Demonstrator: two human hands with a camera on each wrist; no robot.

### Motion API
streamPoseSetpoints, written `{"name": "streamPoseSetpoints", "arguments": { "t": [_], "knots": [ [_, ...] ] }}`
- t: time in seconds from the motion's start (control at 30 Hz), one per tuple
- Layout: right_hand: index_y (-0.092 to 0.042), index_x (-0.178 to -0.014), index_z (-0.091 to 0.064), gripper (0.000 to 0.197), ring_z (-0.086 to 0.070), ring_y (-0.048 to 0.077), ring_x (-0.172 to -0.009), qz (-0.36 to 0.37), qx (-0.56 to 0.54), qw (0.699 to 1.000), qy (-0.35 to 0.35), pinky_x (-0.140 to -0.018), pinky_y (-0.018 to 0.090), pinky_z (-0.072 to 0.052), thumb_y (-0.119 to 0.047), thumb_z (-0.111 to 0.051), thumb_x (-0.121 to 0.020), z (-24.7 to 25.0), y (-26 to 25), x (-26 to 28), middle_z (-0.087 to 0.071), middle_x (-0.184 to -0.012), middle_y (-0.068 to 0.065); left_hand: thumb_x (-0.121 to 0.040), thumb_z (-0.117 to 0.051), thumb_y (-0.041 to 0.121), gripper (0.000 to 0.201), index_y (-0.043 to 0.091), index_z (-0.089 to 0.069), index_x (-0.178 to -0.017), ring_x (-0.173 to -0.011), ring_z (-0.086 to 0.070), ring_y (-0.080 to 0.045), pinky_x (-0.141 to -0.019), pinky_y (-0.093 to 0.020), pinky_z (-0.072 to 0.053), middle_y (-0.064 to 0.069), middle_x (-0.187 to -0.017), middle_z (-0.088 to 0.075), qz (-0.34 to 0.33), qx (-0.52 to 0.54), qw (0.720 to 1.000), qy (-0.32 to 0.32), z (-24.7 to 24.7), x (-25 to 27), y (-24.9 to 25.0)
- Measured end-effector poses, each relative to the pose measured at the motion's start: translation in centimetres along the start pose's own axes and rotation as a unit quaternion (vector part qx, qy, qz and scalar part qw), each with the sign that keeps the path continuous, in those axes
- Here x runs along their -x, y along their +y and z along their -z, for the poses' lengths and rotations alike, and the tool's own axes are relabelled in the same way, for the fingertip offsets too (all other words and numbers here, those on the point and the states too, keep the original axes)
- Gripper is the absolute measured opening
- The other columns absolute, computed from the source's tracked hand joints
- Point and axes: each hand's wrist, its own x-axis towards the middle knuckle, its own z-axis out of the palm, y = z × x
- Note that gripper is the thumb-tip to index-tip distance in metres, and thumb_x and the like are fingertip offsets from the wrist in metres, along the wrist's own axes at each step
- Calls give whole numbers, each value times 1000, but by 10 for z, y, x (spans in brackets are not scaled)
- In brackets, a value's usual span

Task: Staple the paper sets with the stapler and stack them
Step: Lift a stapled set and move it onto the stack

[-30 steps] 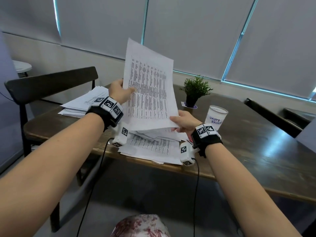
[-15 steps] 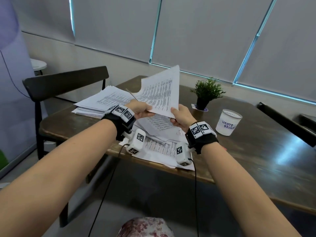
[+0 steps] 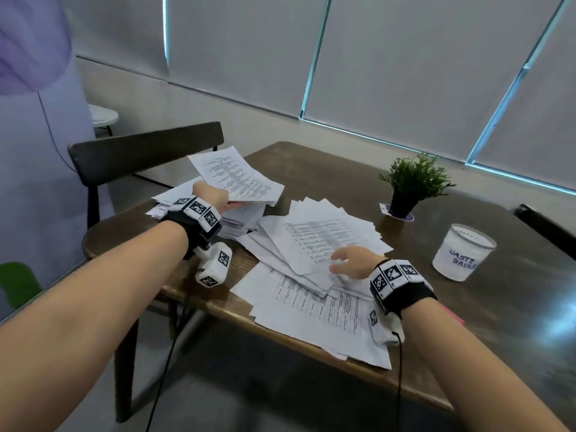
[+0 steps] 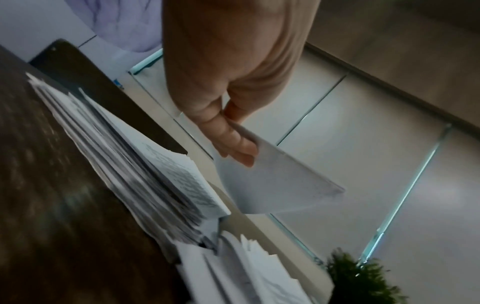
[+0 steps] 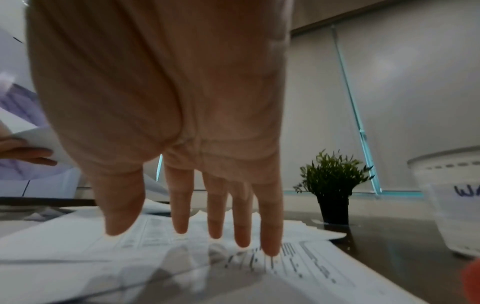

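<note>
My left hand (image 3: 230, 204) pinches one corner of a printed paper set (image 3: 237, 179) and holds it in the air above the stack of paper sets (image 3: 174, 204) at the table's left end. In the left wrist view the thumb and fingers (image 4: 241, 150) clamp the set (image 4: 275, 185) just over the stack (image 4: 145, 174). My right hand (image 3: 338, 265) is open, its straight fingers (image 5: 215, 218) spread over the loose fanned sheets (image 3: 324, 238) in front of me and at most brushing the top sheet (image 5: 155, 246). No stapler shows in any view.
A small potted plant (image 3: 411, 185) and a white cup marked as a waste basket (image 3: 461, 254) stand to the right on the dark wooden table (image 3: 467, 322). A dark chair (image 3: 143, 148) stands behind the stack. Something red (image 5: 471, 283) peeks in by my right wrist.
Both hands held the set upright before. The right hand has let go and dropped to the loose sheets. The left hand has carried the set left, over the stack.
</note>
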Motion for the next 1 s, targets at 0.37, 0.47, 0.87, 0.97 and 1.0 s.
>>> {"name": "streamPoseSetpoints", "arguments": {
  "t": [0.37,0.47,0.87,0.97,1.0],
  "knots": [
    [-14,-142,-46,50,-50,23,-126,-11,-24,997,-76,-105,31,-36,-37,-53,-98,25,30,-34,-55,-137,6,-89,-59,-1,17,4,-60,-105,-91,-67,-29,-85,-44,-56,-11,-109,-67,62,-54,995,62,-9,-74,-10],
    [-11,-137,-51,46,-55,22,-118,-14,-35,996,-81,-94,27,-40,-35,-54,-98,25,30,-32,-58,-132,6,-88,-60,29,22,10,-61,-99,-86,-63,-25,-84,-35,-53,-8,-102,-69,83,-278,956,49,-6,-89,-23],
    [-9,-124,-58,40,-54,29,-111,-38,8,998,-47,-93,37,-48,-35,-56,-94,22,8,-39,-49,-128,12,-81,-64,9,52,11,-51,-132,-128,-40,-35,-106,-41,-38,-16,-143,-37,-45,-540,839,45,-58,-16,-2],
    [-20,-142,-44,61,-47,30,-123,-29,0,997,-67,-103,39,-43,-45,-61,-89,17,5,-41,-39,-140,11,-83,-68,12,42,13,-62,-125,-123,-52,-28,-102,-37,-44,-13,-138,-50,-73,-577,794,-176,-82,1,-14],
    [-24,-146,-39,65,-46,31,-125,-25,-1,997,-71,-104,41,-43,-47,-61,-88,15,5,-41,-37,-143,10,-85,-68,17,47,12,-57,-131,-125,-51,-27,-104,-36,-43,-12,-141,-48,-59,-606,762,-219,-89,6,-18]
  ]
}}
